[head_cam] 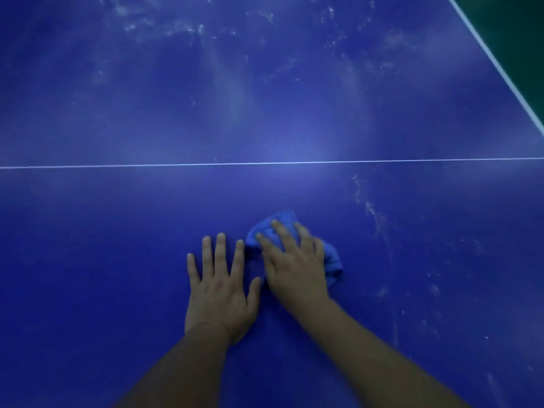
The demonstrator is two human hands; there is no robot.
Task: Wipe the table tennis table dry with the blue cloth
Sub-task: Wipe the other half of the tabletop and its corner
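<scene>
**Position.** The blue cloth (pixel 334 263) is found bunched on the counter (pixel 117 231), on the near side of the white centre line (pixel 265 164) and well apart from the right edge line (pixel 497 63). It is covered for the most part by the right hand (pixel 294 269).

**Hands.** The right fingers (pixel 282 234) are laid spread and nearly straight over the cloth, pressing it down rather than clamping it. The left hand (pixel 219 295) is set flat on the bare counter just beside the cloth, its fingers (pixel 220 251) straight and apart, nothing held.

**Surface.** Pale streaks (pixel 374 213) are noted to the right of the cloth, running toward the near right part of the counter. Heavier mottling (pixel 164 28) is seen beyond the centre line. Whether these are water or dried residue cannot be told.

**Assessment.** The wiping step is judged to be in hand, with much of the surface not yet treated.

**Recommendations.**
- The cloth should be opened out, so that a broader, drier face is presented.
- Even palm pressure should be kept, with overlapping passes worked toward the right edge, so that moisture is carried off, not smeared.
- The left hand is best kept to bracing on wiped ground only.
- The cloth should be refolded once it is saturated.
</scene>
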